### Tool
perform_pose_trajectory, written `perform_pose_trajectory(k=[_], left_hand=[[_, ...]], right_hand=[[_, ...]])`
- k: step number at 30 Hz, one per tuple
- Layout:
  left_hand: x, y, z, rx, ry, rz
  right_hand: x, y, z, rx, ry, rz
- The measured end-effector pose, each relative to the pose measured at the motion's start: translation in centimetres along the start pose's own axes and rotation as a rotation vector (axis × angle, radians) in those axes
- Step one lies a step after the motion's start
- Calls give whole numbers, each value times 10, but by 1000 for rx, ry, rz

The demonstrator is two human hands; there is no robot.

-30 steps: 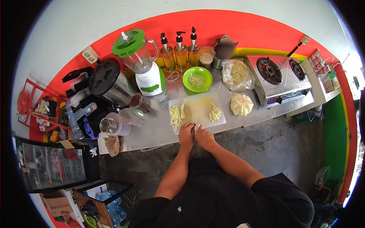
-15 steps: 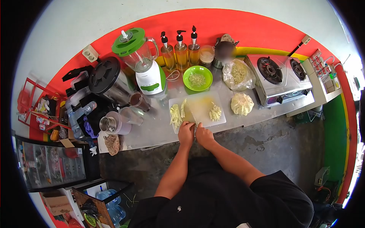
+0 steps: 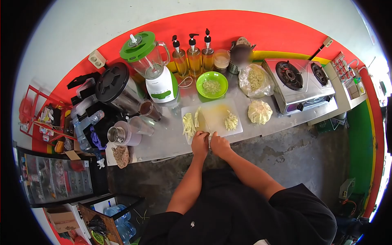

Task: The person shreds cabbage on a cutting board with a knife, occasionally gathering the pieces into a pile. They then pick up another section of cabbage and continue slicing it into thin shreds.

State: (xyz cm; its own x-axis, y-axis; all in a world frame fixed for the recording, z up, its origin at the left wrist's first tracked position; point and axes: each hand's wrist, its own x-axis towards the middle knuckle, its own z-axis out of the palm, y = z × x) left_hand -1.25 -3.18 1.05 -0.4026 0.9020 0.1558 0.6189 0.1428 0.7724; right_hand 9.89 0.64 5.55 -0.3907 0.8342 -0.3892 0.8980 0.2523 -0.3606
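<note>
Pale yellow-green vegetable strips (image 3: 188, 124) lie at nine o'clock on a white rectangular board (image 3: 217, 118); at six, left hand (image 3: 200, 143) and right hand (image 3: 219, 145) curl close, contents I can't tell; slicing, I judge, next needing steadiness

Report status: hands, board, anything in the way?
Left hand and right hand close together at near edge of cutting board; grips unclear. Pale strips board-left, chopped pile right. Nothing seen blocking hands.

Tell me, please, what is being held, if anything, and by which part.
It cannot be told: the left hand and right hand, close together at the cutting board, hide any hold.
</note>
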Motion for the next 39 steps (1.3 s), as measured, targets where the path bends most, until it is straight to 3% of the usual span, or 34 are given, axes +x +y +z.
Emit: perform_pose_trajectory(k=[5,15,18,20,39], left_hand=[[0,-5,4,-6,21,22],[0,-3,3,-8,15,-15],[-1,0,0,-1,5,-20],[-2,2,-1,6,-8,-17],[0,-1,0,-11,-3,-26]], right_hand=[[-6,-6,5,45,-25,78],[-2,-1,13,-73,7,16],[4,-3,8,74,-44,116],[4,3,3,-16,-40,-12],[-2,-1,16,13,-32,69]])
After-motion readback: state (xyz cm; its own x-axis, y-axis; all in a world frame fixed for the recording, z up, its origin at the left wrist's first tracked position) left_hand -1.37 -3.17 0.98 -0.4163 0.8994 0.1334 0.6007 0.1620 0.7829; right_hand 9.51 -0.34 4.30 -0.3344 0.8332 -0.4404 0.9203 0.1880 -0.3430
